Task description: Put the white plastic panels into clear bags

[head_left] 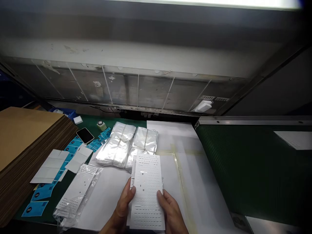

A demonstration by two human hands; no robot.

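Observation:
Both of my hands hold a white perforated panel point(146, 191) with rows of narrow slots, upright in front of me. My left hand point(122, 208) grips its left edge, and my right hand point(172, 211) grips its right edge. A second slotted panel in a clear plastic bag point(76, 195) lies to the left of my hands. Just beyond the held panel are two tied bundles of clear plastic bags point(117, 144); the right bundle point(145, 139) is partly hidden behind the panel.
A tall stack of cardboard sheets point(24, 146) stands at the left. Blue labels point(36, 195), white cards point(47, 167), a phone point(84, 135) and a small bottle point(101, 125) lie on the green bench mat point(58, 191). A green conveyor belt point(243, 162) runs along the right.

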